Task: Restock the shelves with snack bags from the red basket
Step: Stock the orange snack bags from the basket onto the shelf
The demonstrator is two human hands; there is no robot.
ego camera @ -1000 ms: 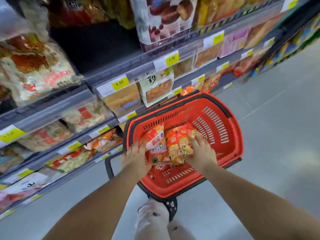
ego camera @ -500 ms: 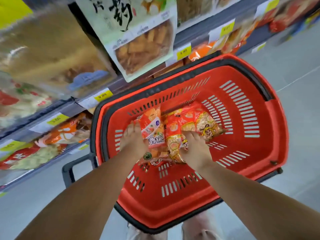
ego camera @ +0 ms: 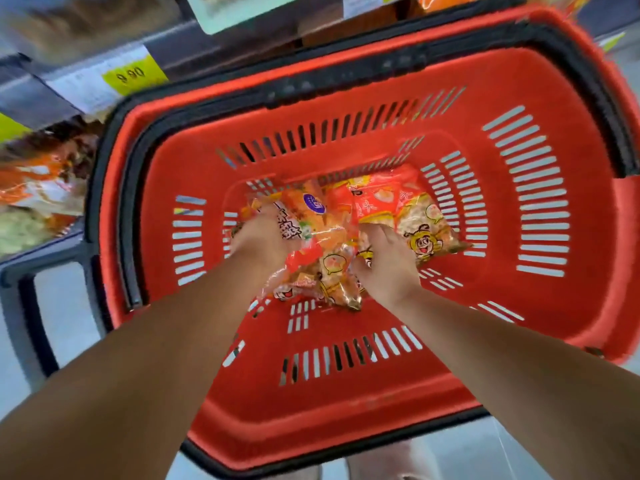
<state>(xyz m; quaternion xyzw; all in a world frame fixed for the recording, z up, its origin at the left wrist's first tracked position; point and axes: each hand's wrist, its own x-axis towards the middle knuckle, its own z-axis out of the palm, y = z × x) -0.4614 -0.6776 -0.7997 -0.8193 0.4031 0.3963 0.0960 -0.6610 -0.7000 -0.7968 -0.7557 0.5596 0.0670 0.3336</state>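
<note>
Pickup step: the left hand (ego camera: 263,237) and right hand (ego camera: 384,263) both curl their fingers around snack bags (ego camera: 429,220) inside the red basket (ego camera: 346,403). Next they should lift the bags clear toward the shelf (ego camera: 180,39).

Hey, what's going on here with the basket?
A person stands over a red basket beside stocked store shelves. Both hands are down inside it: the left hand grips the left side of a pile of orange-red snack bags, and the right hand grips the right side. The pile lies on the basket's bottom, not yet lifted out.
</note>
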